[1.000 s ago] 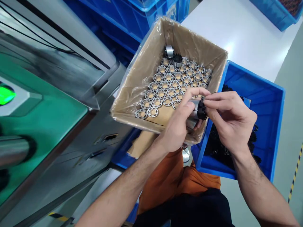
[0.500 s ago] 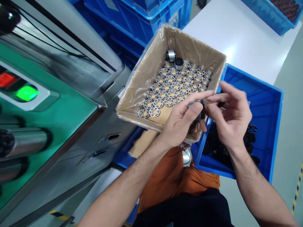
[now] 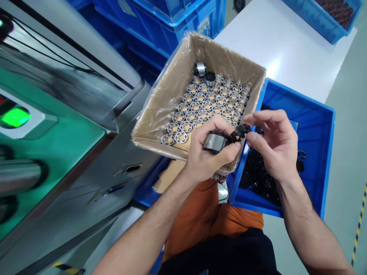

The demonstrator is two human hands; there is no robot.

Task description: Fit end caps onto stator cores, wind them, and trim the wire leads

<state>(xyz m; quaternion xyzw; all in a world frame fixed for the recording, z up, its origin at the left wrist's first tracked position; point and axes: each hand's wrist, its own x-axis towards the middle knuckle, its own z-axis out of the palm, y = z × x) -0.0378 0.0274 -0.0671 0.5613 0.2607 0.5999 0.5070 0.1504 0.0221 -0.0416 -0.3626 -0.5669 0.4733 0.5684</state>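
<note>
My left hand [image 3: 205, 152] is wrapped round a silver metal ring with black edges [image 3: 215, 142], above the near right part of the plastic-lined carton [image 3: 163, 103]. Between my two hands is a black toothed plastic piece [image 3: 240, 132]; the fingertips of my right hand [image 3: 269, 139] pinch its right end. Rows of silver slotted rings [image 3: 203, 115] stand in the carton. Two rings with black toothed pieces, one on its side [image 3: 201, 69] and one upright [image 3: 210, 78], lie at its far end. Many black pieces [image 3: 262, 183] fill part of the blue bin [image 3: 315, 152].
A green-topped machine [image 3: 57, 133] with a lit green button [image 3: 15, 117] is on the left. Stacked blue crates [image 3: 160, 34] stand behind the carton. A white table [image 3: 258, 42] holds a blue tray [image 3: 329, 32] of small reddish-brown parts. Cardboard pieces [image 3: 170, 177] lie below.
My left hand has turned, bringing the silver ring into clear view. The black piece between my hands now shows plainly. The camera view has shifted slightly, moving the carton and bin left.
</note>
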